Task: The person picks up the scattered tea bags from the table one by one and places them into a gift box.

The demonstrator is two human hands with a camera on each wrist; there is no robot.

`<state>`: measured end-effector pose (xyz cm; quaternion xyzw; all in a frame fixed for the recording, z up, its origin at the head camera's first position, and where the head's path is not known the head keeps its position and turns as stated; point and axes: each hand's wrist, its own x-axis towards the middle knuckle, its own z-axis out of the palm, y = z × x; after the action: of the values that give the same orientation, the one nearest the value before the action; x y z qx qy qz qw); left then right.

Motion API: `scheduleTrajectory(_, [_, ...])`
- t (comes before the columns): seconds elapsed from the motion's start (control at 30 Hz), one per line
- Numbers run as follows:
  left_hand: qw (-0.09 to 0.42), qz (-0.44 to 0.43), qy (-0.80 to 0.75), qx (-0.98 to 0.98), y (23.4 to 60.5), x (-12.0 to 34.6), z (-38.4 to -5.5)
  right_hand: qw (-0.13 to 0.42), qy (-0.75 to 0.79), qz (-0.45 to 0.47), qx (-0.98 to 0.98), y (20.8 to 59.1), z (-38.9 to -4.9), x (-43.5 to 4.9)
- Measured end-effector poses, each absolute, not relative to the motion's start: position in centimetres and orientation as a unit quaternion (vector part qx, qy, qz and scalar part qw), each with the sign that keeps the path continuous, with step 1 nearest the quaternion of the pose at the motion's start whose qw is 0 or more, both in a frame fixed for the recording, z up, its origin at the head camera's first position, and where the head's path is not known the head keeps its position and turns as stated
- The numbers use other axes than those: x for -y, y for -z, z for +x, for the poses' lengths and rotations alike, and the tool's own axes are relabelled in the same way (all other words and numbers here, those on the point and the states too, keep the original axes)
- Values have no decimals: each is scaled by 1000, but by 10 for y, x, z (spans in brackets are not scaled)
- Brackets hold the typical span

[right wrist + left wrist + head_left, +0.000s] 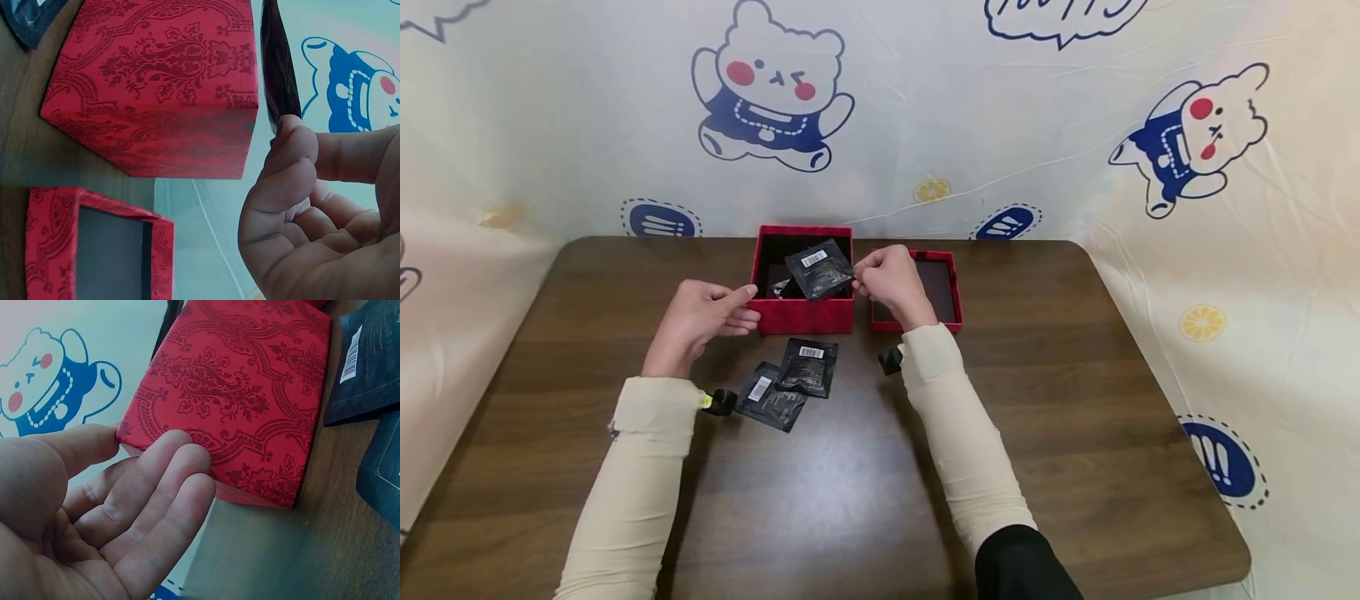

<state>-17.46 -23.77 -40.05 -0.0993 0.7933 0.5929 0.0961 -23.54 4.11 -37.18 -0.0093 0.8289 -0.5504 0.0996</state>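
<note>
Red and figured with darker scrollwork, an uncovered box (807, 317) stands near the far edge of my brown wooden table (1075, 417), its inside dark. Low in it shows a small black-and-white piece (781, 289), mostly hidden, so I cannot tell what it is. Just to the right of the box, a shallow red lid (957, 292) lies with its dark hollow facing up.

Over the box's mouth hangs a flat black packet (820, 268) with a white barcode label. My right hand (891, 279) pinches its right-hand corner between thumb and curled fingers, at the box's right side. My left hand (703, 317) is at the opposite side, loosely spread, thumb at the rim and lightly bent fingertips against the red wall; the packet is to its right, well clear of it.

On the table in front of the box, between my forearms, two more black packets, one nearer the box (808, 367) and one nearer me (767, 398), overlap with their barcodes up. Cartoon bears mark the pale backdrop (925, 108) behind.
</note>
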Motion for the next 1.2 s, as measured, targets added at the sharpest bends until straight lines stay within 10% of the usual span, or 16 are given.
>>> scheduleTrajectory(1.2, [87,-101,-594,-794,402,239,-174,10,325,-93,-941,369,-233,-12])
